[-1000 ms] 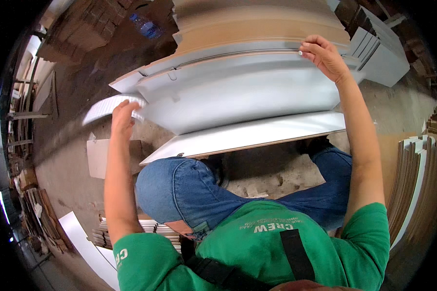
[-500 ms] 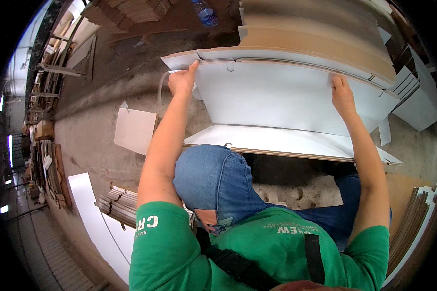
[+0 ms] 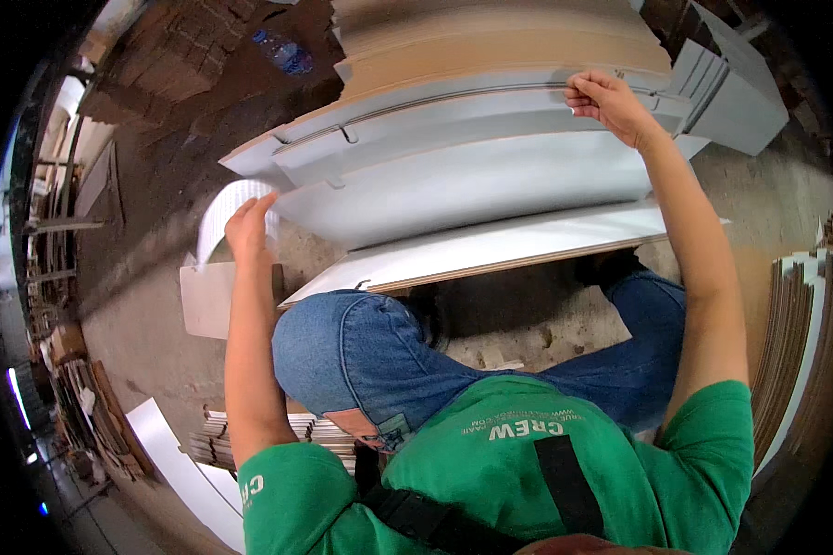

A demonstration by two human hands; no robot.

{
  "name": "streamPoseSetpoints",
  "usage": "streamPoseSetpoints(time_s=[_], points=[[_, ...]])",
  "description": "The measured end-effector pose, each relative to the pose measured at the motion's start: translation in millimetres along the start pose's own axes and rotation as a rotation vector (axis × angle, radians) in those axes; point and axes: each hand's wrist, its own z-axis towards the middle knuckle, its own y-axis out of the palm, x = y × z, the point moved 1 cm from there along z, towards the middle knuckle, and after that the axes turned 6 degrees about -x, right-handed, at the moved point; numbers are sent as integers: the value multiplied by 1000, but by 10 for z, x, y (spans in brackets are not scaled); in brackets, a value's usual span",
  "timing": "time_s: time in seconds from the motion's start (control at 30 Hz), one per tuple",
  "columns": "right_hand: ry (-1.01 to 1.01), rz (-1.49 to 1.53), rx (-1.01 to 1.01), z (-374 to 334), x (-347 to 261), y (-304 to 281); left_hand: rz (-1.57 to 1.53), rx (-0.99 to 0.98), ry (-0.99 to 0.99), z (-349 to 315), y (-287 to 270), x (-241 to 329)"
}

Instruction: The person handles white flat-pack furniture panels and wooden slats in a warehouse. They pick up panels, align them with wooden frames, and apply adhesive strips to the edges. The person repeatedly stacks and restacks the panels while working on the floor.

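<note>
White-faced cardboard sheets with brown edges and small slots stand in front of me; the nearest upright one leans towards me. My left hand is at its left corner, fingers stretched and partly apart; whether they touch the sheet is unclear. A curved white strip shows just behind that hand. Higher on the right, my right hand is closed with thumb against fingers, over the top edges of the sheets behind. What it holds, if anything, is hidden. A white sheet lies low before my knees.
Brown cardboard is stacked behind the sheets. A plastic bottle lies at the far left, and a pale panel on the floor. Folded cardboard lies beside my left knee; more stands upright at right.
The front sheet's top edge has come down towards me. My left hand has moved left and lower, off the top edge. My right hand has risen to the left, above the front sheet.
</note>
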Motion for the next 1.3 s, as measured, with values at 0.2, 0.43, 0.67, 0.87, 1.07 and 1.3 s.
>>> streamPoseSetpoints(time_s=[0.2, 0.43, 0.67, 0.87, 1.07, 1.3], points=[[76, 66, -163, -188, -117, -86, 75, -64, 39, -437, -166, -8], [-122, -344, -362, -406, -370, 547, 2, -6, 212, 161, -32, -226], [-177, -17, -425, -458, -353, 775, -278, 40, 190, 121, 2, -133], [-246, 171, -586, -612, -630, 1359, 178, -343, 699, -1272, 114, 809], [-634, -15, -508, -838, -893, 1824, 268, -827, 639, -1795, 578, 1186], [-878, -352, -319, -1090, -988, 1882, 65, -908, 556, -1847, 653, 1147]])
